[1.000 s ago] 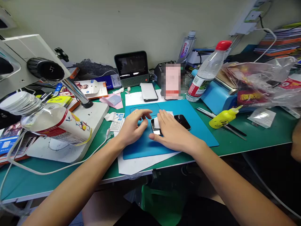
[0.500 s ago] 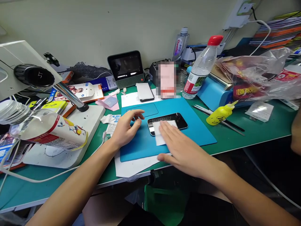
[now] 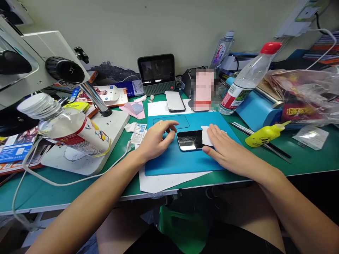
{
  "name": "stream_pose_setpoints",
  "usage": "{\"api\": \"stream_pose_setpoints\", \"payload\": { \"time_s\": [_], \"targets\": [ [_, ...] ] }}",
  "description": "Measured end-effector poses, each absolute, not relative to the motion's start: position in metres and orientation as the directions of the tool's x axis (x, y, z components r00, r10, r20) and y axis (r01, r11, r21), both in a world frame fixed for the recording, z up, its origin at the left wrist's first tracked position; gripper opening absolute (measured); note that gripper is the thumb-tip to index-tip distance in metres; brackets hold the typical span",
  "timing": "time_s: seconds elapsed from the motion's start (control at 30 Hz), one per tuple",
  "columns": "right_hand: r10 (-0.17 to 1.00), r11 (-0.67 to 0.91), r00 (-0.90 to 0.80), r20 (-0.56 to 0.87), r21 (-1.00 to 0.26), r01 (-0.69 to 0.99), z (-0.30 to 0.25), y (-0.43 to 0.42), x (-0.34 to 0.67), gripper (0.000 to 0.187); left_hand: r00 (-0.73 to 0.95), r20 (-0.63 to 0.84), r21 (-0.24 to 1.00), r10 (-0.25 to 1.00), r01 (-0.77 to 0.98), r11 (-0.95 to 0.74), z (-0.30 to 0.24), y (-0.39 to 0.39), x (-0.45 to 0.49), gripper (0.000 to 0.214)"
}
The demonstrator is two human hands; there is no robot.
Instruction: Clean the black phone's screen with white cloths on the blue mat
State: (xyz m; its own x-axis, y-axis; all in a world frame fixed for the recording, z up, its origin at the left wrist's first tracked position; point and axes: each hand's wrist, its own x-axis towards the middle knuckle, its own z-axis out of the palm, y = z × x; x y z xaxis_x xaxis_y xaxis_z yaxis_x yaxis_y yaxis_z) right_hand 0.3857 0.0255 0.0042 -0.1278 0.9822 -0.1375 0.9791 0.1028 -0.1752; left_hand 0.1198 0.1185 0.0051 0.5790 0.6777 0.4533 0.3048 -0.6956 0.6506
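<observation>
A phone (image 3: 189, 140) with a dark, glossy screen lies face up on the blue mat (image 3: 182, 164). My right hand (image 3: 225, 148) keeps a white wipe (image 3: 206, 136) pressed under nearly flat fingers, over the phone's right end. That end is hidden by the wipe and hand. Just off the phone's left end is my left hand (image 3: 160, 138), its fingers loosely curved and apart from the thumb, with nothing visible in them. Whether it touches the phone's edge I cannot tell.
A microscope stand (image 3: 95, 155) and a drink bottle (image 3: 79, 130) are at left. Behind the mat stand another phone (image 3: 174, 101) and a smart display (image 3: 156, 72). At right are a yellow squeeze bottle (image 3: 265, 135), tweezers (image 3: 278, 152) and a red-capped bottle (image 3: 246, 81).
My right hand has slid the wipe rightwards along the phone, baring the left part of the screen. The phone now lies straighter. The head view has shifted left.
</observation>
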Motion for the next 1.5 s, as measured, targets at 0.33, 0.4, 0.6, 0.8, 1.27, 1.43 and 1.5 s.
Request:
{"api": "stream_pose_setpoints", "payload": {
  "time_s": [0.33,0.4,0.6,0.8,1.27,1.43,1.5],
  "targets": [
    [0.945,0.261,-0.306,-0.114,-0.296,0.919,0.015,0.047,0.292,0.109,0.602,0.416,0.636,0.682,0.344,-0.691,0.0,0.122,0.12,0.031],
    [0.945,0.263,-0.308,-0.107,-0.305,0.915,0.015,0.047,0.288,0.108,0.611,0.393,0.633,0.687,0.362,-0.684,-0.001,0.123,0.119,0.034],
    [0.927,0.328,-0.367,-0.074,-0.314,0.891,0.012,0.015,0.291,0.105,0.611,0.388,0.623,0.69,0.377,-0.685,0.0,0.123,0.119,0.041],
    [0.912,0.39,-0.41,-0.023,-0.261,0.883,0.007,-0.006,0.29,0.098,0.625,0.366,0.625,0.689,0.384,-0.68,0.0,0.122,0.117,0.041],
    [0.947,0.321,-0.314,0.073,-0.112,0.94,-0.011,-0.036,0.392,0.09,0.659,0.307,0.633,0.686,0.397,-0.665,0.004,0.119,0.119,0.036],
    [0.968,0.247,-0.25,0.007,-0.186,0.951,-0.005,-0.018,0.391,0.092,0.646,0.324,0.631,0.691,0.396,-0.667,0.002,0.119,0.12,0.035],
    [0.977,0.202,-0.213,-0.026,-0.223,0.954,-0.001,-0.003,0.39,0.092,0.646,0.327,0.631,0.69,0.395,-0.668,0.001,0.12,0.12,0.035]
  ]
}}
